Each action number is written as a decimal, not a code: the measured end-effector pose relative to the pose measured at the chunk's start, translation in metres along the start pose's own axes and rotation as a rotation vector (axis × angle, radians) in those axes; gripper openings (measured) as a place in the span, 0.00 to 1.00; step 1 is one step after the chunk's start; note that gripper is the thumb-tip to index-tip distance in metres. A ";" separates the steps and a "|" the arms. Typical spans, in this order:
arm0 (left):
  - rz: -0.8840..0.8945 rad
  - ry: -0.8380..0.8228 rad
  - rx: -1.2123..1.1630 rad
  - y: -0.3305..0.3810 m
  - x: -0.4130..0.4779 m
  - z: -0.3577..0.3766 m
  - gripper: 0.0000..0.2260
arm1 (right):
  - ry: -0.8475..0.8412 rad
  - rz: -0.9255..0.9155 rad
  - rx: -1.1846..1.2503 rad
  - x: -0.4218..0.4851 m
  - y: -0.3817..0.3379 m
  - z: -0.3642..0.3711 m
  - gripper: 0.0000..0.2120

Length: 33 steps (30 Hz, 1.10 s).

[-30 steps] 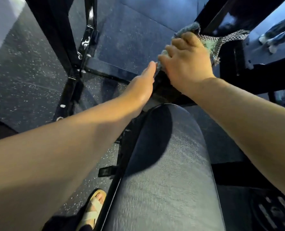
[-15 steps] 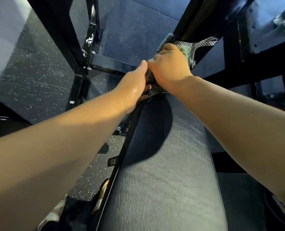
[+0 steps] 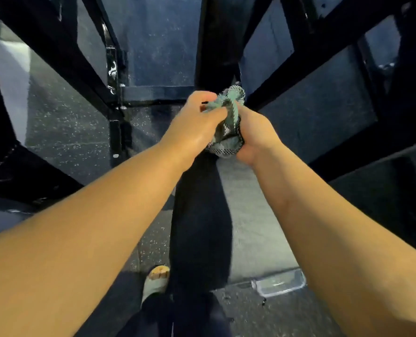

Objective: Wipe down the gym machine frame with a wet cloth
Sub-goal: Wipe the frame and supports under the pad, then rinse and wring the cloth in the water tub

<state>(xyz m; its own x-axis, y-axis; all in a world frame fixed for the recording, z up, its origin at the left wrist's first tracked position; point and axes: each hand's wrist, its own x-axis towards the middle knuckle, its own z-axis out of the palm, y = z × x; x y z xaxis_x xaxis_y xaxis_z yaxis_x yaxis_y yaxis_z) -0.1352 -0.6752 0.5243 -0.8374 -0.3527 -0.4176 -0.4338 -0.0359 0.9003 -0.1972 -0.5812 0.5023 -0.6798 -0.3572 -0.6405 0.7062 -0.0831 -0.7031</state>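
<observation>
Two hands met above the padded bench (image 3: 241,215): the left hand (image 3: 192,125) pinched the upper folds of the cloth (image 3: 226,135), the right hand (image 3: 257,136) clutched its lower bunch. Limp, light and probably damp, it would best be wadded firmly in one palm. Beyond stood the black frame upright (image 3: 214,45); contact with it could not be confirmed.

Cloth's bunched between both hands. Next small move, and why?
Probably gather the cloth flat into the grip of the right hand, ready for the black upright just beyond. The left hand and right hand both pinch it as a crumpled wad above the bench pad, so little of it could meet the frame.
</observation>
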 end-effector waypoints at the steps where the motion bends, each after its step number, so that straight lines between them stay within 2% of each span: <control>1: 0.021 -0.047 0.081 0.002 -0.015 0.012 0.13 | 0.027 -0.008 0.057 -0.017 0.007 -0.015 0.15; 6: 0.050 -0.271 0.306 -0.016 -0.078 0.067 0.15 | 0.132 0.056 0.216 -0.098 0.051 -0.089 0.20; 10: 0.071 -0.454 0.401 -0.042 -0.125 0.127 0.15 | 0.232 0.076 0.299 -0.156 0.085 -0.161 0.20; 14: 0.135 -0.575 0.547 -0.077 -0.163 0.192 0.15 | 0.298 0.141 0.392 -0.192 0.122 -0.233 0.18; 16: 0.169 -0.615 0.639 -0.101 -0.176 0.225 0.15 | 0.335 0.157 0.442 -0.197 0.145 -0.268 0.23; 20: 0.025 -0.645 0.751 -0.172 -0.181 0.286 0.16 | 0.527 0.244 0.444 -0.191 0.204 -0.335 0.19; 22: -0.106 -0.611 0.752 -0.210 -0.175 0.310 0.16 | 0.615 0.273 0.381 -0.184 0.231 -0.362 0.17; 25: -0.219 -0.602 0.792 -0.270 -0.161 0.348 0.15 | 0.596 0.321 0.218 -0.168 0.278 -0.408 0.21; 26: -0.244 -0.601 0.789 -0.292 -0.153 0.362 0.14 | 0.607 0.319 0.164 -0.156 0.303 -0.431 0.20; 28: -0.273 -0.617 0.785 -0.327 -0.137 0.376 0.13 | 0.631 0.315 0.048 -0.136 0.332 -0.458 0.16; 33: -0.230 -0.620 0.837 -0.437 -0.088 0.413 0.11 | 0.687 0.326 -0.419 -0.061 0.413 -0.522 0.19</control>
<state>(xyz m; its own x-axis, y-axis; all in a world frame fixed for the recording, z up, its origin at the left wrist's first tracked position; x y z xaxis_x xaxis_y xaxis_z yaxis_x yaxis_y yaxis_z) -0.0093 -0.2426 0.1173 -0.6271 0.1269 -0.7686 -0.4958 0.6960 0.5194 0.0330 -0.1078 0.0898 -0.5206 0.3482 -0.7796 0.8473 0.3229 -0.4216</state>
